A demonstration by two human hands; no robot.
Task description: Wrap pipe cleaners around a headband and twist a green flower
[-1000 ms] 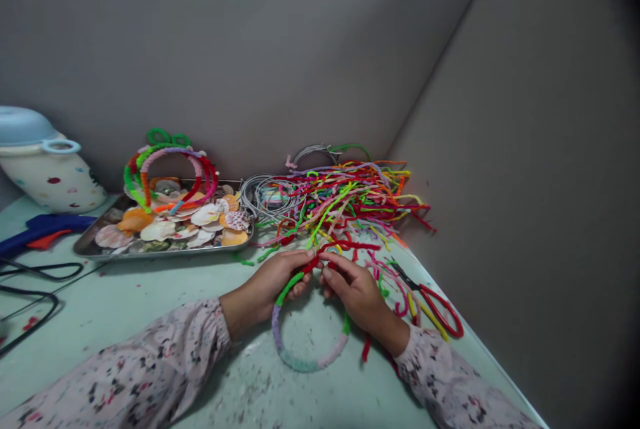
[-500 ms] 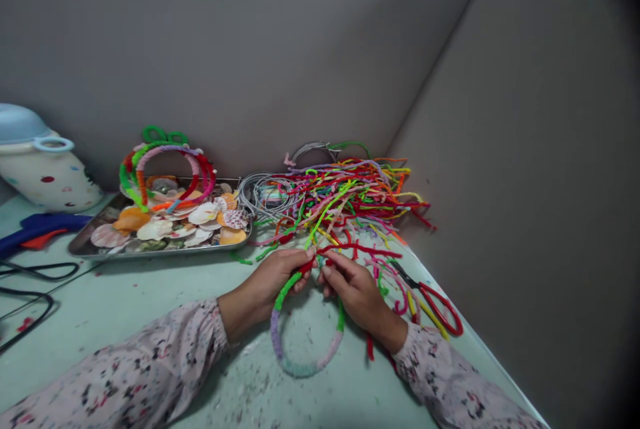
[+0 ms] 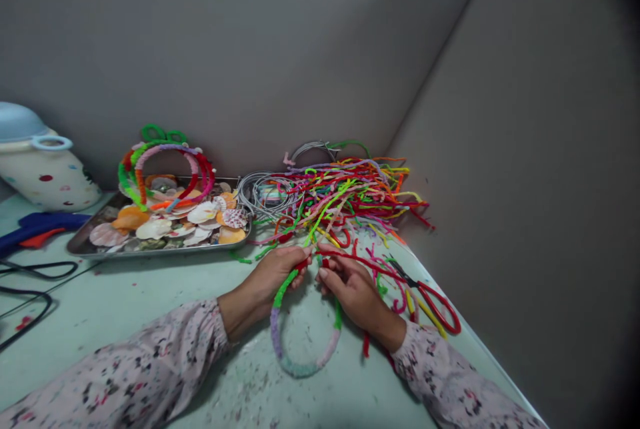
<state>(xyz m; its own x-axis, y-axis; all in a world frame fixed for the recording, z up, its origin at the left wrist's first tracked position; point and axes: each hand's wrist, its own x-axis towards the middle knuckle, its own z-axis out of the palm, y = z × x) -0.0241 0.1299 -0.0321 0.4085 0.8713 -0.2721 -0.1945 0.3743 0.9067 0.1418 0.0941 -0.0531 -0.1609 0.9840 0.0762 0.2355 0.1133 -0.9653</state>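
A hoop (image 3: 299, 370) wrapped in fuzzy pipe cleaner, with green, lilac, pale blue, pink and red sections, hangs between my hands above the table. My left hand (image 3: 277, 276) is closed on its upper left, pinching the red section. From there a loose red pipe cleaner (image 3: 363, 260) runs right, over the fingers of my right hand (image 3: 357, 292). That hand is closed by the hoop's upper right end, thumb against the fingers at the red strand. My fingers partly hide the top of the hoop.
A metal tray (image 3: 165, 254) of seashells (image 3: 156, 228) holds several finished hoops (image 3: 195, 162). Behind my hands lie a pile of pipe cleaners (image 3: 350, 196) and coiled wire (image 3: 265, 196). Red-handled scissors (image 3: 440, 306) are at right; a blue glue gun (image 3: 55, 221), cords (image 3: 47, 302) and a lidded cup (image 3: 47, 176) at left.
The loose end of the red pipe cleaner has swung down toward my right hand. My right fingers have shifted slightly, and the hoop's right side has moved a little left.
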